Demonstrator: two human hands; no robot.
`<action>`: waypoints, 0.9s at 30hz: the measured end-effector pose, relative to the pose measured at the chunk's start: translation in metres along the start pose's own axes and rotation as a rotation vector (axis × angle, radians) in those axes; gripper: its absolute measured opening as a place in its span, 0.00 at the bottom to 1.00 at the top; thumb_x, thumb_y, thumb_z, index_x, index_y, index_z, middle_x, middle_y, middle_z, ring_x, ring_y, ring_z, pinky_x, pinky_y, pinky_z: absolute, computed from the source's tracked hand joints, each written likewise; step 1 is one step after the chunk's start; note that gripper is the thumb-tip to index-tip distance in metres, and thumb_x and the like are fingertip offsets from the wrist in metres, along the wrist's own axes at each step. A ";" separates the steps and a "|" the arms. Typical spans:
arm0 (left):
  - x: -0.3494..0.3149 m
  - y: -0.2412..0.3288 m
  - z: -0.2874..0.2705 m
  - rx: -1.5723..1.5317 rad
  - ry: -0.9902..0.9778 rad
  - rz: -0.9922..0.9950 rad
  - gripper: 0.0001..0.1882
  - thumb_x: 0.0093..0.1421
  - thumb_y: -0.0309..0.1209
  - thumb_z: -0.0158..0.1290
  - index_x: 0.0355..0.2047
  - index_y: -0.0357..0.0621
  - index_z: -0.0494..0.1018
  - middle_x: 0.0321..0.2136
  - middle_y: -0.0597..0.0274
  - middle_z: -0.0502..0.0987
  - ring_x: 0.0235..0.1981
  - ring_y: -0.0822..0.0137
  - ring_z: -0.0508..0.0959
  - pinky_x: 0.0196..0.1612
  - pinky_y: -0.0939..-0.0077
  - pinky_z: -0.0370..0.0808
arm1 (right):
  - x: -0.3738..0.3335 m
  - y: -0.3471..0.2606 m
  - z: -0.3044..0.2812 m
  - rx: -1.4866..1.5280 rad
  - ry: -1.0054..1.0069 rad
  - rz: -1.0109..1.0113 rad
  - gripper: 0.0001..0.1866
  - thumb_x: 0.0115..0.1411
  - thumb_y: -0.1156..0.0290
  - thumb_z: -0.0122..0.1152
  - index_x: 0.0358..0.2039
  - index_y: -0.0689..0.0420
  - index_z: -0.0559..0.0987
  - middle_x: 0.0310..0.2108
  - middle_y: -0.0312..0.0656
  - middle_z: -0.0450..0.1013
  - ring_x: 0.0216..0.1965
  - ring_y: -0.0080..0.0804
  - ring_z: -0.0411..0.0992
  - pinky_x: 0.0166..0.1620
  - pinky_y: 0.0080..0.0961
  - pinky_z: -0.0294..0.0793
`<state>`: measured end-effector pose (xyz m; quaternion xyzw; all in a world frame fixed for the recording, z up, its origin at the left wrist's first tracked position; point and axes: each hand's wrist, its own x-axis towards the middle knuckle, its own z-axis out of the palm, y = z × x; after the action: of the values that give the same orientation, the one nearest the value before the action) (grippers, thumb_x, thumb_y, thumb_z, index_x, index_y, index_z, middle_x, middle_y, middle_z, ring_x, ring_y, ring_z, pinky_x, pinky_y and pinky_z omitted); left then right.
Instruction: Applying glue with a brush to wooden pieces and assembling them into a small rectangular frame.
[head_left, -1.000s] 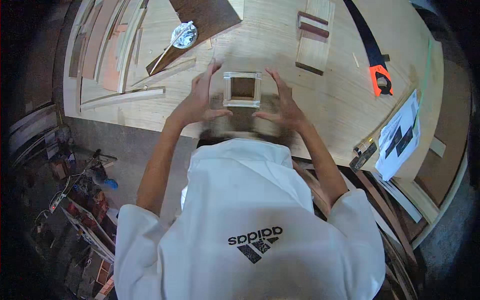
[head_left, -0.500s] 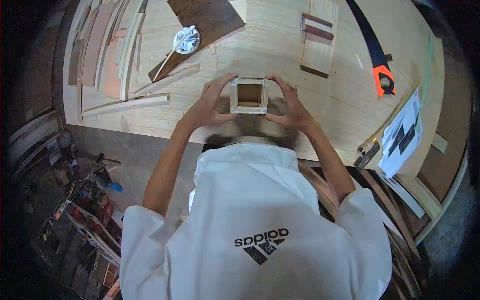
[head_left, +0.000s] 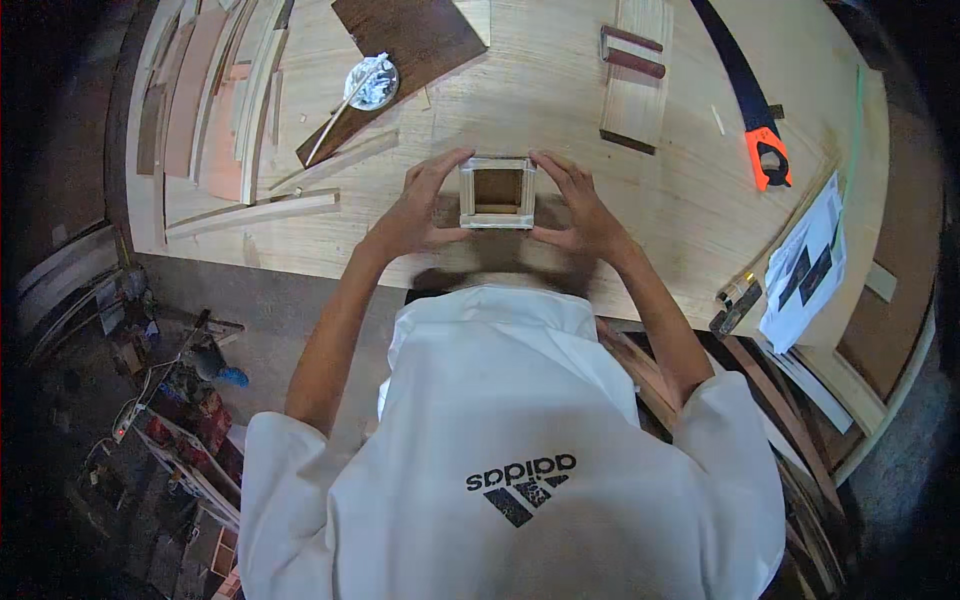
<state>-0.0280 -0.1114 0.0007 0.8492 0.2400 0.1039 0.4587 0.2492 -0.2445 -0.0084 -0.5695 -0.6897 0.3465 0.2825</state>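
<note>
Wooden and square, the brown-bottomed box [head_left: 497, 221] has left fingers [head_left: 446, 164] and right fingers [head_left: 561, 170] clamped on its corners.

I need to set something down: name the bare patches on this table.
Tabletop lies bare between the right hand and the papers, nearer than the saw, and beyond the box, between the brown board and the plank. It is crowded at the left, with wood strips.

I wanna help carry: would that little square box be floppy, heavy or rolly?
The little square box is probably stiff, because its sides look wooden. It's likely light: small, with an open middle. Straight sides should stop it rolling.
</note>
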 end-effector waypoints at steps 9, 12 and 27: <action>-0.001 0.001 -0.001 0.003 0.003 0.001 0.58 0.41 0.35 0.73 0.71 0.51 0.53 0.68 0.58 0.60 0.69 0.56 0.59 0.71 0.57 0.52 | 0.000 -0.002 -0.003 -0.074 -0.009 -0.004 0.59 0.44 0.58 0.78 0.73 0.49 0.53 0.70 0.47 0.54 0.69 0.47 0.55 0.69 0.44 0.53; -0.002 0.000 -0.001 0.006 -0.003 -0.028 0.58 0.41 0.35 0.73 0.71 0.51 0.53 0.68 0.58 0.60 0.69 0.56 0.60 0.71 0.57 0.52 | 0.002 -0.004 -0.004 -0.043 -0.005 0.008 0.58 0.42 0.65 0.79 0.72 0.48 0.55 0.70 0.44 0.55 0.69 0.46 0.54 0.70 0.43 0.53; -0.001 -0.001 -0.001 -0.001 -0.007 -0.021 0.58 0.41 0.37 0.73 0.71 0.52 0.53 0.68 0.60 0.60 0.69 0.58 0.60 0.71 0.57 0.50 | 0.003 -0.004 -0.005 -0.060 -0.027 0.026 0.58 0.43 0.58 0.79 0.72 0.49 0.55 0.69 0.46 0.56 0.70 0.45 0.54 0.70 0.44 0.51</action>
<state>-0.0295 -0.1107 0.0009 0.8469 0.2473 0.0964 0.4608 0.2505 -0.2414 -0.0019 -0.5818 -0.6961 0.3372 0.2514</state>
